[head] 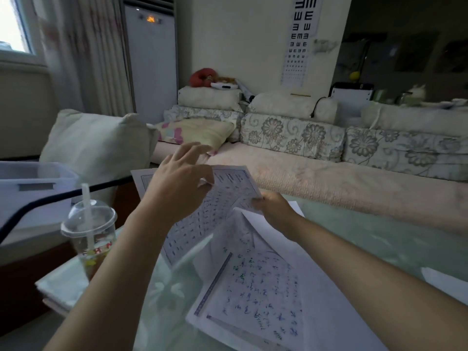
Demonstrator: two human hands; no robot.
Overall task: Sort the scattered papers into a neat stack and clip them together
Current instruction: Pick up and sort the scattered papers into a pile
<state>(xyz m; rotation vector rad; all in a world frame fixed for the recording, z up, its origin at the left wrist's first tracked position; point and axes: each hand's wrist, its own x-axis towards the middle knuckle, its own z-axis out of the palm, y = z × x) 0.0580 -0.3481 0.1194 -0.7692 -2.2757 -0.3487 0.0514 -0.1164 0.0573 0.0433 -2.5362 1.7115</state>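
A printed sheet (222, 198) is pinched by the right hand (274, 211) above the glass table (367, 231), with the left hand (177, 188) spread wide over it. Handwriting on the near sheet (255, 295) cannot be read; a lidded cup (88, 231) is set by the table's left edge.

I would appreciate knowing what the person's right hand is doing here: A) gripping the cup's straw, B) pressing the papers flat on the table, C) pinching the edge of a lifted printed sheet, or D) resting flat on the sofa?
C: the right hand pinches the edge of the lifted sheet, held above the papers on the glass table, apart from the cup.
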